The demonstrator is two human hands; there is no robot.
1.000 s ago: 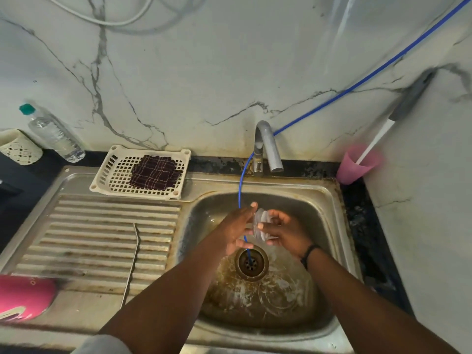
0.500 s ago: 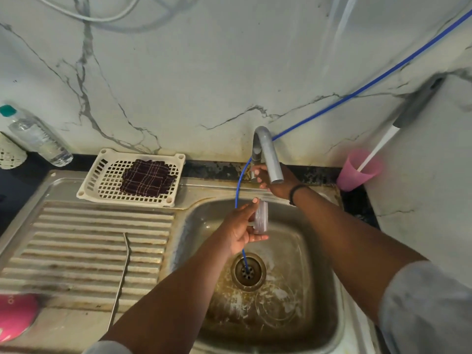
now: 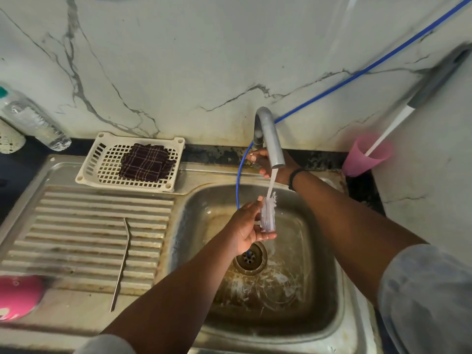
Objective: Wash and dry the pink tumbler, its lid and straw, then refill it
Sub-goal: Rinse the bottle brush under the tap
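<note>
Fingers [image 3: 251, 213] of left hand [image 3: 246, 226] pinch lid [image 3: 268, 215] upright — tap [image 3: 270, 139] stream hitting it.

A stainless-steel sink unit [image 3: 178, 175] fills the lower part of the view, with a ribbed draining board [image 3: 89, 238] on its left half and a stained square basin [image 3: 293, 290] on its right. A bent metal straw [image 3: 122, 264] lies lengthwise across the ribs near the board's middle. At the board's back edge sits a cream perforated plastic tray [image 3: 102, 149] holding a folded dark checked cloth [image 3: 145, 162]. A pink rounded tumbler [image 3: 18, 296] lies at the front left corner, partly cut off by the picture's edge. Behind the unit runs a dark worktop strip [image 3: 217, 154]; at its left end lies a clear plastic bottle [image 3: 33, 121], and at its right end stands a pink plastic cup [image 3: 362, 157].
</note>
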